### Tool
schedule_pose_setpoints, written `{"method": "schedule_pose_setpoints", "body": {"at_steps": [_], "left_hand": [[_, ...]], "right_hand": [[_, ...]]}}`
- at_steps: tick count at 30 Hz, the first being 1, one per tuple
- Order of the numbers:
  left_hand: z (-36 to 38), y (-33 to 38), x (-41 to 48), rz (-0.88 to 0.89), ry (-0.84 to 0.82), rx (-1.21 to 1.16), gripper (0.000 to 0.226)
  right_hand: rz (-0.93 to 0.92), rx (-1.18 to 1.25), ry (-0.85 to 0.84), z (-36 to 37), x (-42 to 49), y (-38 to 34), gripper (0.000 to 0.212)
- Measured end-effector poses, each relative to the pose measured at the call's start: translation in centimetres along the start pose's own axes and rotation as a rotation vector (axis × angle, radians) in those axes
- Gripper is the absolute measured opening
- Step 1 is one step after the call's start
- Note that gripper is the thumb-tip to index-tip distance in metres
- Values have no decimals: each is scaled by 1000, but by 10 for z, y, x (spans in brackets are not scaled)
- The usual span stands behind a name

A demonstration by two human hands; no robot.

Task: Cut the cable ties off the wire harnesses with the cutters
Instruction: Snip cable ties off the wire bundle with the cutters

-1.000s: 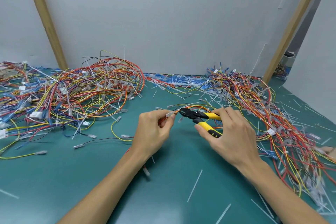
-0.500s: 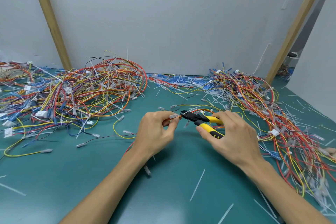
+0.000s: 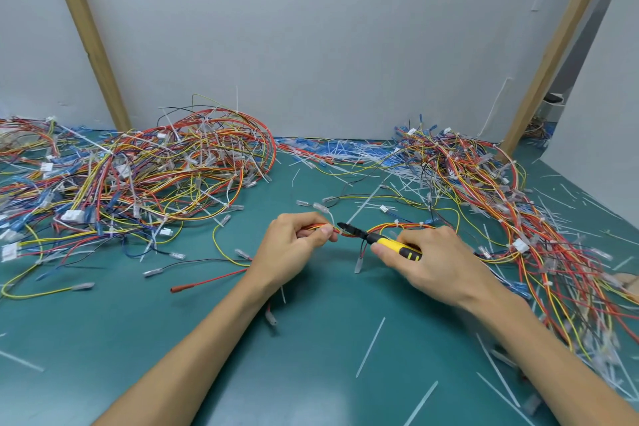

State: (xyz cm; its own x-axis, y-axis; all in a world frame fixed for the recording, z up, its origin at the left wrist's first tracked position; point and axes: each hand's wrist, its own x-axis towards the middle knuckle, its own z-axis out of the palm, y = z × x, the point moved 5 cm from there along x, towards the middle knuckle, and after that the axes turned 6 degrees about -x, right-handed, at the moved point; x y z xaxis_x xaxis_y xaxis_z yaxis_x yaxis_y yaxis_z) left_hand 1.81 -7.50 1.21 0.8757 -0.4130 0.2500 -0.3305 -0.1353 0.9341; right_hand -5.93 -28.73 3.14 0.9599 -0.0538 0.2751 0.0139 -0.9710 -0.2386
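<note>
Over the middle of the green worktop [image 3: 207,339], the left hand [image 3: 290,245] pinches one thin wire harness [image 3: 380,226] of red, orange and yellow wires between the thumb and the curled fingers [image 3: 323,232]; the right hand [image 3: 435,263] grips the yellow handles of the cutters [image 3: 380,241], and their black tip points left, at the harness just beside the left thumb. A large heap of harnesses [image 3: 155,169] lies at the far left; a second heap [image 3: 484,190] lies at the right; loose white tie pieces [image 3: 371,344] are scattered on the worktop between the arms.
</note>
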Motion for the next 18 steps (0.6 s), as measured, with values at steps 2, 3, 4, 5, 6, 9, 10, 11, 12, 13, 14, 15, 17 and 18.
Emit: {"method": "schedule_pose_setpoints", "body": {"at_steps": [2, 3, 4, 5, 6, 9, 10, 11, 12, 13, 14, 15, 17, 18], "left_hand": [[-1, -1, 1, -12, -11, -35, 25], [-1, -1, 2, -16, -14, -43, 25], [-1, -1, 2, -20, -15, -53, 24], [-2, -1, 2, -24, -12, -65, 24], [-2, -1, 2, -28, -10, -79, 24], [-2, 2, 0, -31, -12, -113, 23], [-2, 3, 0, -31, -15, -120, 23], [-1, 4, 0, -32, -18, -126, 23], [-1, 5, 0, -32, -20, -130, 23], [-1, 5, 0, -32, -21, -134, 23], [-2, 5, 0, -31, -21, -136, 23], [-1, 4, 0, -31, -22, -136, 23], [-1, 3, 0, -31, -21, -133, 22], [-2, 3, 0, -30, -16, -132, 22]], "right_hand": [[13, 12, -19, 1, 0, -2, 75], [23, 25, -31, 1, -1, -3, 74], [32, 37, -42, 1, -1, -4, 72], [40, 47, -52, 2, -1, -5, 70], [44, 56, -60, 2, -1, -6, 68], [42, 74, -73, 2, -1, -9, 66], [44, 80, -77, 2, -1, -10, 66], [49, 85, -80, 1, -1, -10, 66], [54, 86, -81, 1, -1, -10, 66], [58, 86, -82, 1, -1, -9, 66], [62, 86, -83, 2, -1, -9, 66], [65, 86, -82, 2, -1, -8, 67], [70, 90, -76, 2, -1, -6, 68], [70, 91, -66, 3, -1, -6, 69]]}}
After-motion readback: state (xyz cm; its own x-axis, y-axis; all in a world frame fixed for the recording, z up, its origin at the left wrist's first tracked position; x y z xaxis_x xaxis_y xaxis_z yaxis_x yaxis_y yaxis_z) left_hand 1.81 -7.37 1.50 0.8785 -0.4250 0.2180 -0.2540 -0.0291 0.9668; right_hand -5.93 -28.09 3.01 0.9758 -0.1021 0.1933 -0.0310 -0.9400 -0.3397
